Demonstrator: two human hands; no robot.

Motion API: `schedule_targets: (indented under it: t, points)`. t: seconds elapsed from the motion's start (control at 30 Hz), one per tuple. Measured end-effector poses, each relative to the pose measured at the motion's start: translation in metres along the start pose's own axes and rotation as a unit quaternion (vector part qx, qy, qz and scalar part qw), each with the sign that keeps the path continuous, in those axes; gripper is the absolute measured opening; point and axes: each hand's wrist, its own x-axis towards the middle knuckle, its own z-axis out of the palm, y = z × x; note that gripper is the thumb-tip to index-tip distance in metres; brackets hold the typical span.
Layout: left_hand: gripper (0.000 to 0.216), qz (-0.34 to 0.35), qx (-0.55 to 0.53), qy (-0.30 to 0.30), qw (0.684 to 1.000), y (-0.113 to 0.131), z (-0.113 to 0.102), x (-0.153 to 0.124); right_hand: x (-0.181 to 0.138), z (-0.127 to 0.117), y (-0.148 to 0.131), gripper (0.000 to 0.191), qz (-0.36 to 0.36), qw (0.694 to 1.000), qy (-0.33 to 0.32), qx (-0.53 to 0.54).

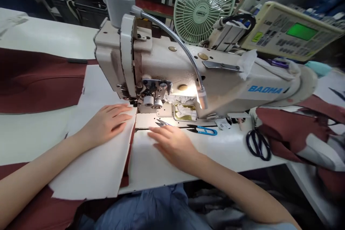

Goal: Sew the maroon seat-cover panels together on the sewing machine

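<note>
White worktop (221, 151) of a sewing station fills the view, with further machines behind.

Left hand (107, 122): the fingers (122, 109) lie flat and extended, close together, palm down on a white fabric panel (91, 167). They pinch nothing. The fingertips rest just beside the needle area of the sewing machine (161, 64).

Right hand (172, 143): the fingers (159, 133) lie flat and slightly spread on the bare worktop, holding nothing. The hand is a little blurred. It sits just right of the panel edge, near the blue thread snips (202, 129).

The white fabric panel lies on the worktop in front of the machine, running from the needle area to the near edge. A maroon fabric layer (126, 174) shows beneath it along its right edge.

Outward from the hands:
- A gooseneck lamp (202, 97) lights the machine bed.
- Dark-handled scissors (258, 144) lie on the worktop to the right.
- A maroon fabric pile (283, 125) lies beside the scissors.
- More maroon cloth (40, 82) lies to the left of the machine.
- A green fan (205, 3) and a control panel (291, 30) stand behind the machine.
</note>
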Motion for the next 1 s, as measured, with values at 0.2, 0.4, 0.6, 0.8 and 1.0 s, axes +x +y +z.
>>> schedule_targets:
  t: [0.2, 0.4, 0.6, 0.8, 1.0]
  points:
    - [0.023, 0.0, 0.013, 0.006, 1.0, 0.001, 0.006, -0.003, -0.104, -0.058, 0.075, 0.021, 0.222, 0.958, 0.069, -0.17]
    - [0.023, -0.006, 0.002, 0.019, 1.0, 0.002, 0.006, -0.002, -0.171, -0.068, 0.119, 0.032, 0.26, 0.923, 0.049, -0.279]
    - [0.022, -0.011, -0.004, 0.024, 1.0, 0.002, 0.008, -0.002, -0.183, -0.059, 0.13, 0.033, 0.284, 0.92, 0.075, -0.261]
    - [0.023, -0.007, -0.002, 0.031, 1.0, 0.004, 0.007, -0.001, -0.151, -0.075, 0.092, 0.028, 0.292, 0.942, 0.076, -0.15]
    - [0.019, 0.007, 0.03, 0.037, 0.999, 0.008, 0.003, 0.003, -0.044, -0.032, 0.014, 0.024, 0.181, 0.979, 0.037, -0.085]
